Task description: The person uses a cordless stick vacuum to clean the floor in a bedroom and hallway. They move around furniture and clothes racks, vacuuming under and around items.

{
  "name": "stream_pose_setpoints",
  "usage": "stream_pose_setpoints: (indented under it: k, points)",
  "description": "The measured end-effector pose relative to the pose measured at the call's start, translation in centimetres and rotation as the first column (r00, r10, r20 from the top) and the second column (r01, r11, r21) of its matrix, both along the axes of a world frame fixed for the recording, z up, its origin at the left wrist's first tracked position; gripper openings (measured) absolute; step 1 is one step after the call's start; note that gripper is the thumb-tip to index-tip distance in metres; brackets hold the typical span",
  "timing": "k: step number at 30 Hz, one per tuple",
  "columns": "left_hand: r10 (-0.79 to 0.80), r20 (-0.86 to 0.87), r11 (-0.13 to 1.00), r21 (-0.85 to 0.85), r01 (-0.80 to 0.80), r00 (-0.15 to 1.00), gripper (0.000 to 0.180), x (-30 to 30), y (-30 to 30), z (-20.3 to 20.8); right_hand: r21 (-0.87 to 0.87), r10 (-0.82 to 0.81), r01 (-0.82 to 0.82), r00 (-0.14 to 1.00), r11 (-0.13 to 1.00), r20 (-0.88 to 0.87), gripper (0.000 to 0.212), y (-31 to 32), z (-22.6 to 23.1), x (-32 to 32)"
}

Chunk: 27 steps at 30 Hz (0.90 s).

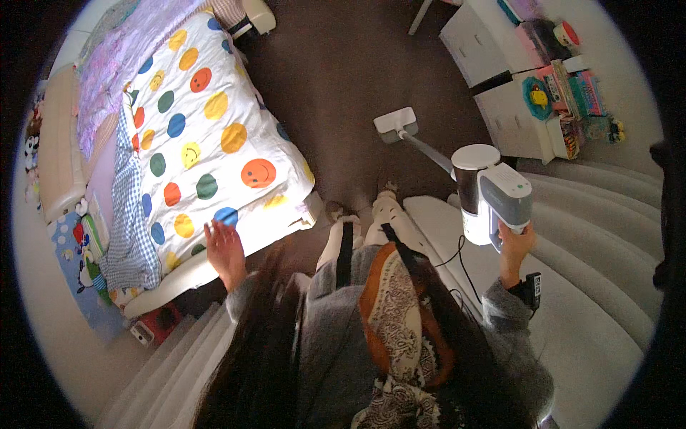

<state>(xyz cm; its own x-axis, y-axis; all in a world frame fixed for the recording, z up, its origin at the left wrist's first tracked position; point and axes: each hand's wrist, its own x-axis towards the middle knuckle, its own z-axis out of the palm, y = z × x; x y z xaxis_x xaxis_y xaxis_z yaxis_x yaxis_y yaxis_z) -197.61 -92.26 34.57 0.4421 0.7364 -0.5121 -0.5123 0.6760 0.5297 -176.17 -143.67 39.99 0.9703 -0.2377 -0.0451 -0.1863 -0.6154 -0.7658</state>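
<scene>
My right hand [516, 250] is wrapped round the handle of a white and grey stick vacuum cleaner [477, 157]. From its body a thin grey tube runs away to the upper left, down to a white floor head [396, 124] resting on the dark floor. My left hand [226, 255] is held out at the near end of the bed, fingers stretched and nothing in them. Just beyond it lies a white duvet [193, 143] with coloured dots and smiling faces; whether my fingertips touch it I cannot tell.
White drawer cabinets [511, 118] stand at the far right, with books [564, 89] and small things on top. Pale curtains [600, 214] hang along the right. The bed's white edge [193, 284] is near my left side. Dark floor [321, 64] stretches ahead.
</scene>
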Motion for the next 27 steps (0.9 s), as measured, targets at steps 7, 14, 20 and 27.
stream_pose_setpoints:
  k: [7,14,20,27]
  points:
    - [0.205,-0.235,0.979,0.033,-0.203,0.950,0.045,-4.2,1.0,1.6,0.292,-0.383,0.361,0.923,0.886,0.022,0.026,6.1,-4.7,1.8]
    - [0.099,-0.111,0.995,0.024,-0.097,0.989,0.043,3.1,0.7,0.8,0.273,-0.061,0.043,0.996,0.961,0.058,0.040,5.6,-12.4,14.9]
    - [0.135,-0.128,0.991,0.027,-0.132,0.983,0.043,14.5,-4.0,2.1,0.278,0.098,-0.137,0.984,0.951,0.151,0.033,9.7,-17.6,36.3]
    - [-0.096,-0.074,0.995,-0.025,0.095,0.993,0.043,28.9,-9.1,2.1,0.606,0.175,-0.143,0.984,0.783,0.006,0.031,13.9,-20.6,44.1]
